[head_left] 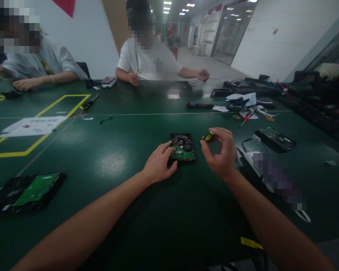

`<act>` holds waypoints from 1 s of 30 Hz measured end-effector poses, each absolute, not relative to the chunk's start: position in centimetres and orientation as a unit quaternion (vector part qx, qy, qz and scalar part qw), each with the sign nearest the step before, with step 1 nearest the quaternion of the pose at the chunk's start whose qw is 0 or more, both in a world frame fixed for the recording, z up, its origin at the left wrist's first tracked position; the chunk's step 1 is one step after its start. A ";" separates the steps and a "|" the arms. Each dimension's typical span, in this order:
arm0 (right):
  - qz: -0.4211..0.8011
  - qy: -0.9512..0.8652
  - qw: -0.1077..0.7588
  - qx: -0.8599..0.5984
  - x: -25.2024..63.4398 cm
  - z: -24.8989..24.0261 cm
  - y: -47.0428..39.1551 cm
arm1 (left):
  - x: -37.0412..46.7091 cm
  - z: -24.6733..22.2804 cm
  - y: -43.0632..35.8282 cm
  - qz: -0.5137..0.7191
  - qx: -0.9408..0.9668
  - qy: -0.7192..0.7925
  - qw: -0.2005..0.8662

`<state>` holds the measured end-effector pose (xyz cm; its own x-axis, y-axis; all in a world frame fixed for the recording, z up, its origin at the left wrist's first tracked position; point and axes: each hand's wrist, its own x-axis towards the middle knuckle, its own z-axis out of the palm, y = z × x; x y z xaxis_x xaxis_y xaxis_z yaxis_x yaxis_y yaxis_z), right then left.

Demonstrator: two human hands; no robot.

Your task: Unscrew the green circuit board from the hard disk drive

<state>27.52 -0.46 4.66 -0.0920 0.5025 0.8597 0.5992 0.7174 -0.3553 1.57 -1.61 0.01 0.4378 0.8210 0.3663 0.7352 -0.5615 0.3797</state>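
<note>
A hard drive (183, 145) lies on the green table in front of me, its green circuit board facing up. My left hand (161, 160) grips it from the left, fingers over the top and thumb at the near edge. To the right of the drive, my right hand (220, 150) is closed around the yellow-and-black handle of a screwdriver (208, 136). The thin shaft points down toward the drive's right edge; whether its tip touches the drive I cannot tell.
Other hard drives (35, 192) lie at the left and right. A pixelated white-edged object (267, 178) lies beside my right forearm. Behind it are a red screwdriver (246, 119), papers and cables. Another screwdriver (89, 102) rests at back left. Two people sit across the table.
</note>
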 end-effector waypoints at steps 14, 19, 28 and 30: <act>-0.054 -0.731 0.566 -0.376 27.5 4.9 -0.6 | 1.5 0.0 -1.6 0.261 0.844 0.461 0.086; -0.071 -0.742 0.547 -0.382 27.2 5.3 -0.9 | 1.5 -0.1 -1.6 0.261 0.845 0.459 0.081; -0.052 -0.731 0.563 -0.380 27.5 4.6 -0.4 | 1.5 -0.2 -1.6 0.265 0.844 0.459 0.085; -0.080 -0.736 0.554 -0.380 27.4 5.0 -0.6 | 1.5 -0.2 -1.6 0.265 0.843 0.460 0.085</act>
<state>27.42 -0.65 4.99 -0.0973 0.4711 0.8767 0.6479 0.6987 -0.3035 1.49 -1.58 -0.18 0.4360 0.8209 0.3687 0.7312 -0.5620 0.3866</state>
